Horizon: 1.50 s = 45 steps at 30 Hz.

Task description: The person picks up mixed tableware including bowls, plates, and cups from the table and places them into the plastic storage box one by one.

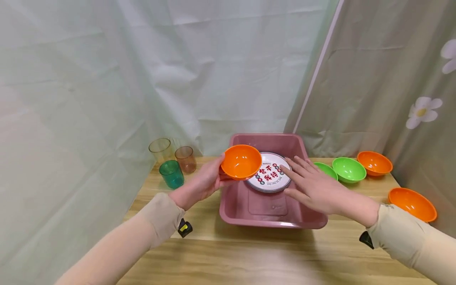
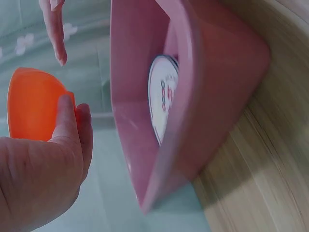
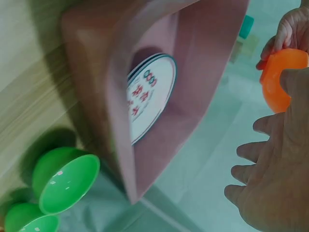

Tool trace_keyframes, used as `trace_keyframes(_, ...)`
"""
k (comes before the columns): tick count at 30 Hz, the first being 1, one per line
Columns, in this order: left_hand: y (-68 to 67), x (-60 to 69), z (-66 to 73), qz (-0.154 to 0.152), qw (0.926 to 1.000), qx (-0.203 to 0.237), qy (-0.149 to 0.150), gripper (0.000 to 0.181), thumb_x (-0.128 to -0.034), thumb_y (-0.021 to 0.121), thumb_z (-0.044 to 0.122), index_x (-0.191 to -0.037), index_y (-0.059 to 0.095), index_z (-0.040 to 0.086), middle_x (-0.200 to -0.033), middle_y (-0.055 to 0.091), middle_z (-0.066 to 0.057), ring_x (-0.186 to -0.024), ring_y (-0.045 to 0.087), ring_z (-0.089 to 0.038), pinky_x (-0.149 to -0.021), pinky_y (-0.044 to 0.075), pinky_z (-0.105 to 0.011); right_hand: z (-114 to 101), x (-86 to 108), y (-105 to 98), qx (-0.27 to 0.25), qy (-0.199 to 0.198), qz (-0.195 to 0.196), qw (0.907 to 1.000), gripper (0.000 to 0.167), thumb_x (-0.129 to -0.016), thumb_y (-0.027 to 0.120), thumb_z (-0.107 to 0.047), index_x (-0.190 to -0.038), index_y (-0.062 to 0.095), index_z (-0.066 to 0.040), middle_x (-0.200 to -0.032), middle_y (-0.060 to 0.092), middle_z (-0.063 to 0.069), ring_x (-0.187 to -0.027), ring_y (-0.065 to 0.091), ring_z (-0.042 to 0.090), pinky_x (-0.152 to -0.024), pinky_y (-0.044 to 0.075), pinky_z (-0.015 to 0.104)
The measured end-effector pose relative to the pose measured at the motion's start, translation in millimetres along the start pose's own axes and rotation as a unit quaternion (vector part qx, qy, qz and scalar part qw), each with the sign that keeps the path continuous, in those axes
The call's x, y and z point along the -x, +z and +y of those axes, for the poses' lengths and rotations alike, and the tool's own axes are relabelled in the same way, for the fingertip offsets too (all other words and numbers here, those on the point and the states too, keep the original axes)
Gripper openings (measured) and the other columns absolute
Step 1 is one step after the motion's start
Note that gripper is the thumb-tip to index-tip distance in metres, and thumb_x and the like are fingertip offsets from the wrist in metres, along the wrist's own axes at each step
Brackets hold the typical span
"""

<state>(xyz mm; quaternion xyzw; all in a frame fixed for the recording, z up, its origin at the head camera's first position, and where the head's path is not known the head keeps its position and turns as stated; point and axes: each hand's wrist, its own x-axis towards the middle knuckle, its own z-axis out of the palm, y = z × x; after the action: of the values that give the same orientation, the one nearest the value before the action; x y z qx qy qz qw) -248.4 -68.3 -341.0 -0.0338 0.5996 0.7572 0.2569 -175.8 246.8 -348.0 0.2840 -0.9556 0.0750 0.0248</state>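
Observation:
An orange bowl [image 1: 241, 162] is held up over the left part of a pink basin [image 1: 270, 222], gripped at its side by my left hand [image 1: 203, 178]. In the left wrist view the thumb presses against the wall of the orange bowl [image 2: 34, 104]. White plates [image 1: 269, 178] with red characters lie stacked inside the basin. My right hand [image 1: 313, 186] hovers over the basin's right side with its fingers stretched and spread, holding nothing. The right wrist view shows a gap between the right fingers [image 3: 251, 152] and the plates [image 3: 154, 92].
Right of the basin stand a green bowl [image 1: 349, 170], another green bowl [image 1: 325, 170] partly behind my right hand, an orange bowl [image 1: 375, 163] and a nearer orange bowl [image 1: 412, 204]. Left are a teal cup [image 1: 171, 174], a brown cup [image 1: 186, 159] and a yellowish cup [image 1: 160, 149]. Curtains hang behind.

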Motion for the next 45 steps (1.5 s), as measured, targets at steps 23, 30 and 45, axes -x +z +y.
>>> trace_keyframes(23,80.8,-27.0,-22.2,-0.052,0.9981,-0.029,-0.02,0.048,-0.1113,0.042,0.033,-0.149,0.046,0.004,-0.132,0.059,-0.022,-0.104,0.066,-0.033,-0.088,0.057,-0.049,29,16.6,-10,-0.477,0.181,0.006,0.8599,0.075,-0.111,0.033,-0.05,-0.161,0.017,0.003,-0.16,0.032,0.029,-0.143,0.037,0.047,-0.112,0.035,0.058)
trace_keyframes(30,83.3,-28.6,-24.5,-0.052,0.998,-0.025,-0.024,0.049,-0.1114,0.042,0.034,-0.15,0.045,0.003,-0.133,0.058,-0.022,-0.108,0.065,-0.035,-0.089,0.057,-0.051,18,-6.0,-6,-0.691,0.204,-0.019,0.6933,0.079,-0.11,0.036,-0.05,-0.159,0.012,0.007,-0.157,0.03,0.036,-0.128,0.058,0.034,-0.108,0.044,0.045)
trace_keyframes(45,79.1,-25.2,-27.4,-0.062,0.997,-0.035,-0.031,0.051,-0.1111,0.043,0.035,-0.149,0.044,0.0,-0.129,0.061,-0.022,-0.108,0.067,-0.036,-0.09,0.056,-0.051,7,-21.2,-2,-0.703,0.229,-0.035,0.6723,0.058,-0.113,0.033,-0.023,-0.155,0.018,0.014,-0.144,0.047,0.034,-0.11,0.068,0.027,-0.099,0.052,0.046)
